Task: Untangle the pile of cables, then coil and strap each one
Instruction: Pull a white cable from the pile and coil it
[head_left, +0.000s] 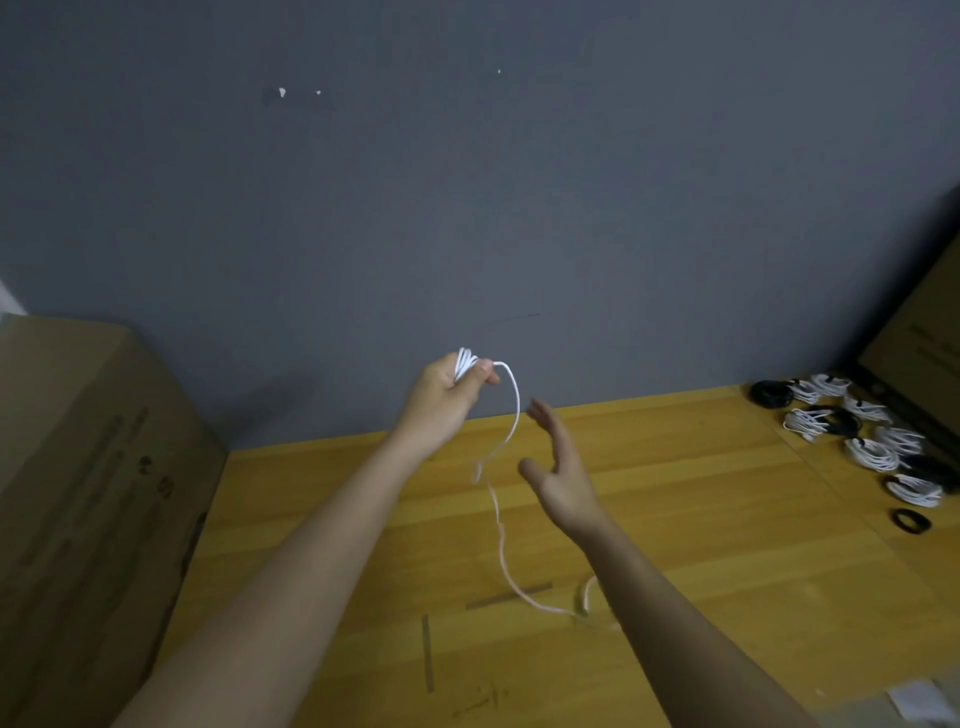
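Note:
My left hand (451, 396) is raised above the wooden table and grips several loops of a white cable (514, 415) between thumb and fingers. The loose end of that cable hangs down from the hand, sways, and trails onto the table near my right forearm. My right hand (558, 467) is open just right of the hanging strand, fingers straight, holding nothing. At the table's far right lie several coiled white cables (872, 452) and black cables (773, 394).
A large cardboard box (88, 493) stands at the left edge of the wooden table (727, 545). Another brown box (924, 332) rises at the far right behind the coils. A black strap ring (912, 520) lies near the coils. A grey wall (467, 182) backs the table.

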